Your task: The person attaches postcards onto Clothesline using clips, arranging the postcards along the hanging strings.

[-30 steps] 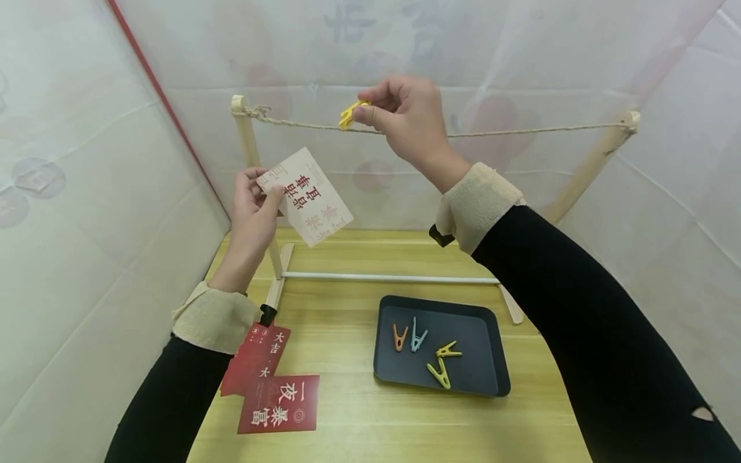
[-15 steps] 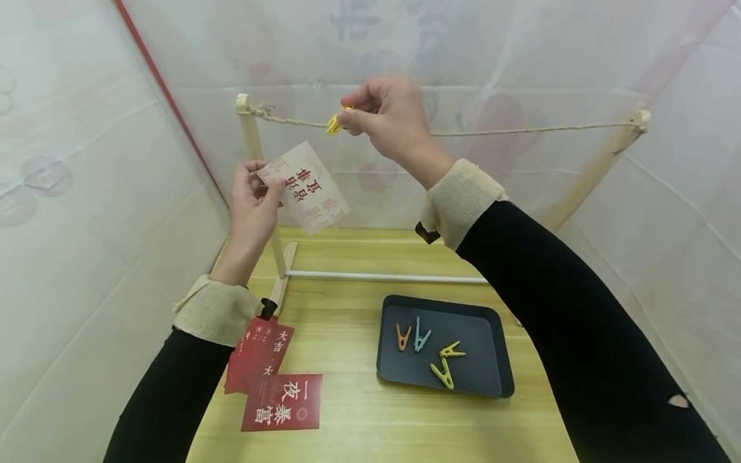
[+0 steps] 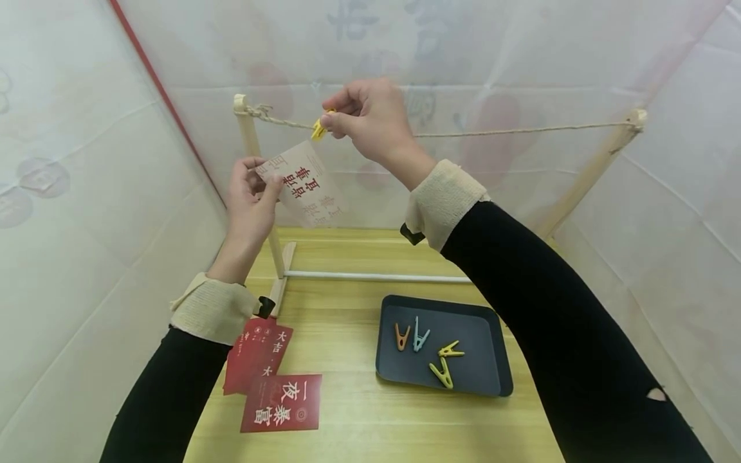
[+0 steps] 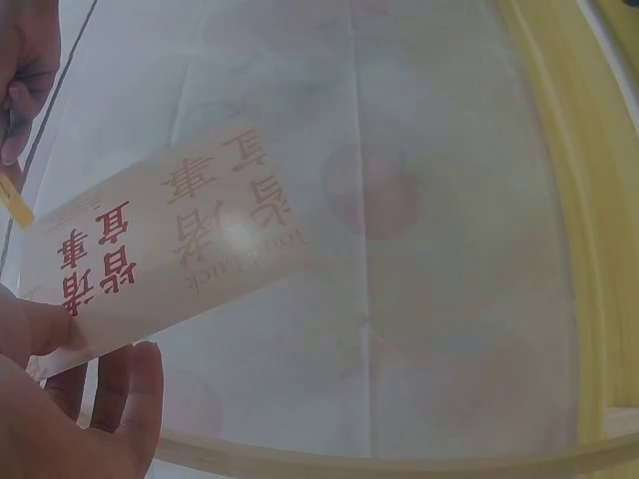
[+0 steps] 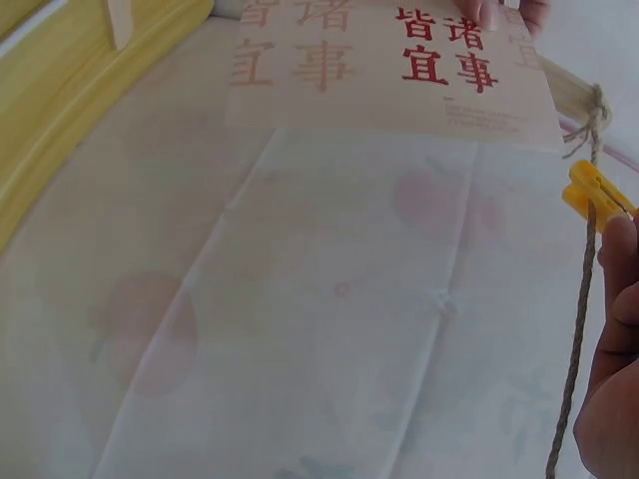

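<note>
Between thumb and fingers, my left hand [image 3: 250, 206] pinches a pale card [image 3: 303, 183] with red characters, tilted just below the rope. My right hand [image 3: 376, 122] pinches a yellow clothespin [image 3: 320, 128] close above the card's top corner. In the right wrist view the clothespin [image 5: 591, 190] overlaps the twisted rope [image 5: 581, 339], near its knot, and the card [image 5: 399, 70] lies to its left. The left wrist view has the clothespin's tip [image 4: 15, 205] right at the corner of the card [image 4: 160, 239].
A wooden frame's left post [image 3: 249, 138] and right post [image 3: 590, 177] carry the rope. White bar [image 3: 376, 276] joins their feet. On the table, a dark tray [image 3: 477, 373] holds several clothespins. Red cards [image 3: 280, 405] lie at front left. White sheeting surrounds the table.
My right hand has moved left along the rope with the clothespin, closer to the card. My left hand has barely moved; the card it holds has tilted a little, its lower end rising.
</note>
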Available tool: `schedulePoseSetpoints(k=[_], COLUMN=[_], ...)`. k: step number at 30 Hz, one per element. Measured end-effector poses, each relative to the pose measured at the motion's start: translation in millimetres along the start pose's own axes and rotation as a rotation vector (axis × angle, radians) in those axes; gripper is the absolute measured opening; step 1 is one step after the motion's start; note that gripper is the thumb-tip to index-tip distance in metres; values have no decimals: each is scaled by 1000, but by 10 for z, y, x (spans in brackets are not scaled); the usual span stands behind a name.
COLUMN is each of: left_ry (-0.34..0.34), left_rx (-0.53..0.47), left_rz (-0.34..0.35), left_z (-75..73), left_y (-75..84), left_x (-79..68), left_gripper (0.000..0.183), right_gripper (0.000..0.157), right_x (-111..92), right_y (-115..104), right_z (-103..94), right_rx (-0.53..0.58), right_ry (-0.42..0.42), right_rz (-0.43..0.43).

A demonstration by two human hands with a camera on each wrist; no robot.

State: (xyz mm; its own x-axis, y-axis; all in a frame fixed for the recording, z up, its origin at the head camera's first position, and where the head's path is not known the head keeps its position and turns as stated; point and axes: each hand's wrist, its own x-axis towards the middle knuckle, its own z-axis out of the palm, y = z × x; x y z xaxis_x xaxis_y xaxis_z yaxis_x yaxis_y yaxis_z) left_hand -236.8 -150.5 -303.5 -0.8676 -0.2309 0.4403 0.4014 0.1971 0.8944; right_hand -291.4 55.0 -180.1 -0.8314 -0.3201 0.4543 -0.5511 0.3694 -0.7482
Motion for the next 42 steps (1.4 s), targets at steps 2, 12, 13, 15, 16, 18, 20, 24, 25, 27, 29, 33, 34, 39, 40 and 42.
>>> schedulePoseSetpoints(k=[2, 12, 13, 15, 16, 18, 20, 24, 25, 27, 29, 33, 34, 39, 40, 42], left_ry=[-2, -24, -27, -31, -31, -30, -29, -34, -36, -42, -47, -52, -52, -53, -54, -57], left_rx=[3, 8, 10, 11, 14, 14, 10, 4, 4, 5, 7, 8, 8, 7, 10, 16], left_rz=[9, 28, 24, 23, 24, 22, 19, 13, 12, 8, 0, -9, -12, -20, -22, -24], left_z=[9, 22, 19, 15, 14, 17, 23, 30, 32, 34, 38, 46, 48, 53, 52, 50], left_y=[7, 28, 29, 33, 33, 36, 40, 41, 40, 40, 42, 47, 43, 38, 35, 31], left_x=[-1, -3, -1, -2, -2, -8, -12, -21, -22, -24, -27, -32, -29, -26, -26, -30], left_gripper=[25, 25, 25, 25, 25, 25, 25, 25, 25, 26, 27, 27, 28, 28, 28, 28], right_gripper=[13, 16, 17, 17, 18, 19, 21, 22, 22, 22, 23, 28, 30, 38, 39, 42], right_x=[-3, -10, -12, -14, -16, -23, -30, -48, -50, -55, -60, -65, -65, -62, -63, -64], right_y=[-12, -45, -44, -39, -36, -29, -20, -12, -11, -9, -9, -11, -13, -25, -28, -33], right_z=[15, 37, 41, 50, 54, 57, 58, 59, 60, 63, 65, 64, 62, 61, 63, 70], right_rx=[2, 1, 4, 1, 0, -16, -27, -39, -41, -49, -63, -105, -116, -162, -168, -184], right_ry=[-7, -33, -38, -46, -48, -53, -57, -63, -64, -72, -82, -103, -106, -122, -123, -125], right_rz=[7, 52, 54, 56, 55, 58, 57, 57, 57, 52, 52, 63, 69, 91, 93, 95])
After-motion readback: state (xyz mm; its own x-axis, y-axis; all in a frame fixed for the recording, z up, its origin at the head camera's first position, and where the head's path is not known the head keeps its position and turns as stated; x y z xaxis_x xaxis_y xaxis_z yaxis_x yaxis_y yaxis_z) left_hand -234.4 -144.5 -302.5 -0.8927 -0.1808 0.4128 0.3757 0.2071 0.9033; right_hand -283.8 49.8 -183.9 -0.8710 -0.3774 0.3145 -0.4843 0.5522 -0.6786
